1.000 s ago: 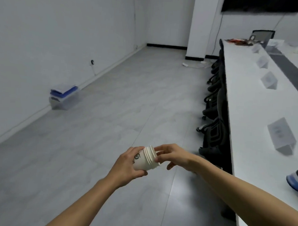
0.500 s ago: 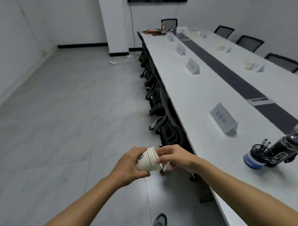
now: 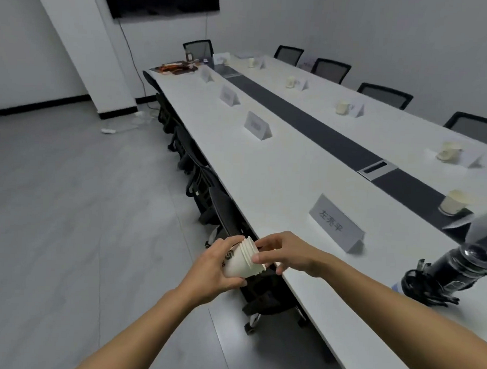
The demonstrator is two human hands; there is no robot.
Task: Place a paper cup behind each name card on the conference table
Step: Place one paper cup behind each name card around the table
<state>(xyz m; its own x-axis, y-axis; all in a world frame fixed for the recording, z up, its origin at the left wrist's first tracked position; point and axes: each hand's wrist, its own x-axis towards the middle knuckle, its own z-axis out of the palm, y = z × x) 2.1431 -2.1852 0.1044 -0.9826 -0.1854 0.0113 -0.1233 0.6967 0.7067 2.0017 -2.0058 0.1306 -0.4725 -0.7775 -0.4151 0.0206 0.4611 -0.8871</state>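
Observation:
My left hand (image 3: 210, 269) grips a stack of white paper cups (image 3: 243, 258), held sideways just off the near edge of the long white conference table (image 3: 279, 169). My right hand (image 3: 286, 254) pinches the rims at the stack's open end. The nearest name card (image 3: 336, 223) stands on the table just beyond my right hand, with no cup behind it. Two more bare cards (image 3: 256, 125) (image 3: 229, 95) stand farther along this side. On the far side, cups (image 3: 456, 202) (image 3: 448, 151) (image 3: 342, 107) stand by their cards.
Black office chairs (image 3: 221, 211) are pushed in along the near edge. A black device with cables (image 3: 453, 267) lies on the table at right. A dark strip with a cable box (image 3: 377, 169) runs down the middle. Grey floor stretches to the left.
My view has swung right from the floor and wall onto the table. Both hands stay on the cup stack, now closer to the table's edge and the nearest name card.

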